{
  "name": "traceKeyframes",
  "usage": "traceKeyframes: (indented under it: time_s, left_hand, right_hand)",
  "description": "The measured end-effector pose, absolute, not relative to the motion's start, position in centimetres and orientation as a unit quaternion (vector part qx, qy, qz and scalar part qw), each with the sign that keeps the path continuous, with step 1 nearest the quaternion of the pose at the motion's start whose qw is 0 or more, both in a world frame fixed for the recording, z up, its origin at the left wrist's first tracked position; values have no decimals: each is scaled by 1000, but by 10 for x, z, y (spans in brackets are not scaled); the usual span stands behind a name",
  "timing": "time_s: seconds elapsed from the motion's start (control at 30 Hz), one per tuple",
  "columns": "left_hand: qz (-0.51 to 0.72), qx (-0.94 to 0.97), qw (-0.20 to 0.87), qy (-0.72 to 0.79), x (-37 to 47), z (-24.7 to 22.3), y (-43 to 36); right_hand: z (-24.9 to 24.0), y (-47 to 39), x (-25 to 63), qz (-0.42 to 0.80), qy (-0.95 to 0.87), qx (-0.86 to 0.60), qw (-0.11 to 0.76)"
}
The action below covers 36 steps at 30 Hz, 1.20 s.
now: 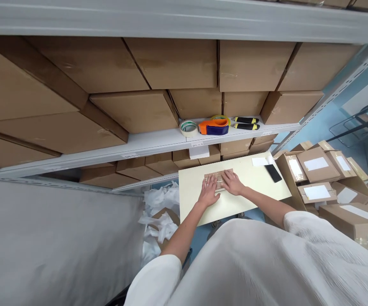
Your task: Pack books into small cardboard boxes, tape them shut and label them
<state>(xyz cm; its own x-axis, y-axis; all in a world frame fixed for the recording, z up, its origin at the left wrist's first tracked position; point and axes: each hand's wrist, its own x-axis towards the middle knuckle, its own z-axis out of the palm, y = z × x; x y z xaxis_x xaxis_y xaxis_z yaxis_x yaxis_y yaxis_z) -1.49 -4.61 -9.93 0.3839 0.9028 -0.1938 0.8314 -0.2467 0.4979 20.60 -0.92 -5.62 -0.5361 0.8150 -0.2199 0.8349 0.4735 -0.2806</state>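
Note:
A small flat cardboard box [220,180] with shiny clear tape across its top lies on the cream table [192,208]. My left hand [208,191] rests flat on its left part, fingers stretched out and slightly spread. On the box's right side, my right hand [232,183] also lies with its fingers extended over the top. Both palms face down, and neither hand is wrapped round anything. Part of the box is hidden beneath them. To the right on the same table are a black phone [273,173] and a white paper label [259,161].
The shelf [152,139] ahead holds large cartons, a tape roll [188,128], an orange-and-blue tape dispenser [214,126] and two yellow-and-black utility knives [246,126]. Labelled parcels [316,164] fill a big carton at right. White plastic bags [161,199] lie left of the table, beside a grey wall.

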Motion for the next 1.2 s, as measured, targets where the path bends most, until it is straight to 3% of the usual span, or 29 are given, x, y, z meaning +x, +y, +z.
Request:
traceKeyframes:
  time_s: [0.2, 0.7, 1.2]
  left_hand:
    - [50, 808, 255, 528, -13, -103, -58]
    - [78, 750, 264, 601, -6, -96, -55]
    - [109, 798, 277, 523, 103, -72, -17]
  right_hand:
    - [-86, -25, 210, -139, 882, 448, 52]
    - [-74, -31, 226, -137, 843, 518, 42]
    - [-70, 4, 389, -178, 744, 641, 70]
